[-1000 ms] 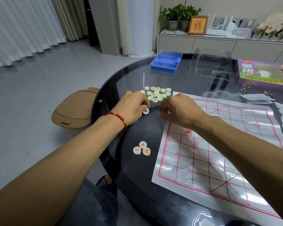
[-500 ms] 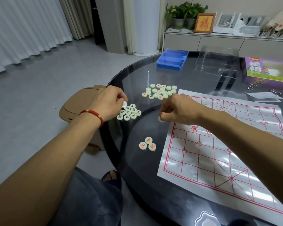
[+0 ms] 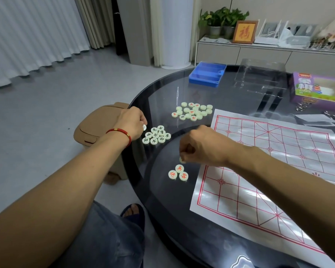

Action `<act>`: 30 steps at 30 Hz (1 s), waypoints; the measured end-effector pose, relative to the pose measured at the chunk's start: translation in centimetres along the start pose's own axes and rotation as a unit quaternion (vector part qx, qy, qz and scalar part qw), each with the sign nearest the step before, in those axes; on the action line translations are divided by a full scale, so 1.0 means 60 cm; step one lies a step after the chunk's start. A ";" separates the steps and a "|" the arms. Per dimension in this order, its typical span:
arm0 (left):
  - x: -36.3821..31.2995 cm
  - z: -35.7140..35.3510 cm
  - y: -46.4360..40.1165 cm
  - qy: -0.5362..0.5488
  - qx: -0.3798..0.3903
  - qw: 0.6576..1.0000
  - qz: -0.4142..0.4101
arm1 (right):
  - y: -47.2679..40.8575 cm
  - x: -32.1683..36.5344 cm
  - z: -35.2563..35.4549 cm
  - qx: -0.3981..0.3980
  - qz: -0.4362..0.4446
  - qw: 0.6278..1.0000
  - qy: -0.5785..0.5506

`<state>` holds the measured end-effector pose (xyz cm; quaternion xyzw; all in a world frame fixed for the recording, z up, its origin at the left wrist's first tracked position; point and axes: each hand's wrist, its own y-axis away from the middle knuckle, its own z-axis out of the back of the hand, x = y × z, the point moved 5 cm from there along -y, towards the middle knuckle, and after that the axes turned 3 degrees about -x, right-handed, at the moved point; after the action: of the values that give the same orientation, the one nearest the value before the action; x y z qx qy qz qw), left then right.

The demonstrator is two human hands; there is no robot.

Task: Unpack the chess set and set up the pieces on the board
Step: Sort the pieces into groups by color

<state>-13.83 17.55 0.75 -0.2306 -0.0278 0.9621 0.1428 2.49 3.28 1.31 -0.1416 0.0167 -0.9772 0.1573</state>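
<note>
A white paper board with red grid lines (image 3: pixel 278 161) lies on the dark round glass table (image 3: pixel 162 209). Pale round chess pieces sit in three groups left of it: a mixed pile (image 3: pixel 192 111) farthest away, a cluster marked in black (image 3: pixel 156 135), and three marked in red (image 3: pixel 178 173) nearest me. My left hand (image 3: pixel 132 123) pinches one piece (image 3: pixel 144 127) at the left edge of the black cluster. My right hand (image 3: pixel 199 147) pinches another piece (image 3: pixel 181 159) just above the three red ones.
A blue tray (image 3: pixel 207 74), a clear plastic lid (image 3: pixel 259 78) and the purple game box (image 3: pixel 319 88) stand at the table's far side. A tan lidded bin (image 3: pixel 97 124) is on the floor beside the table's left edge. A sideboard runs along the back wall.
My left hand carried a piece from the far pile leftward to the black cluster. My right hand carried its piece toward me, down to the three red pieces.
</note>
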 end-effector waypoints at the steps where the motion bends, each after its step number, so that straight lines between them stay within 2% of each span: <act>1: -0.003 -0.001 -0.003 -0.001 -0.001 1.000 -0.003 | -0.001 -0.003 -0.001 -0.003 -0.004 1.000 -0.003; 3: -0.005 -0.004 -0.007 0.001 0.002 1.000 -0.007 | -0.006 -0.019 0.005 -0.051 -0.026 0.998 0.013; 6: -0.003 -0.008 -0.013 0.006 0.013 1.000 -0.006 | -0.011 -0.063 0.020 -0.140 -0.134 0.980 0.053; 9: -0.004 -0.010 -0.014 0.011 0.016 1.000 -0.008 | -0.012 -0.083 0.017 -0.148 -0.182 0.968 0.088; 11: -0.005 -0.011 -0.016 0.013 0.020 1.000 -0.011 | -0.014 -0.088 0.010 -0.129 -0.182 0.968 0.115; 15: -0.006 -0.014 -0.018 0.003 0.031 0.999 -0.022 | -0.021 -0.101 -0.003 -0.104 -0.198 0.970 0.090; 18: -0.008 -0.011 -0.022 -0.026 0.012 0.999 -0.027 | -0.022 -0.102 -0.011 -0.098 -0.187 0.972 0.103; 22: -0.046 -0.016 -0.030 -0.057 -0.021 0.994 -0.089 | -0.021 -0.095 -0.008 -0.110 -0.167 0.972 0.123; 26: -0.102 -0.058 -0.021 -0.110 0.039 0.978 -0.174 | -0.016 -0.081 0.014 -0.137 -0.123 0.975 0.125; 30: -0.124 -0.074 -0.017 -0.180 0.060 0.966 -0.177 | -0.005 -0.070 0.019 -0.112 -0.091 0.982 0.120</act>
<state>-5.22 16.35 0.13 -0.0355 -0.0356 0.9471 0.3169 6.54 4.89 1.30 -0.0406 0.1316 -0.9893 0.0475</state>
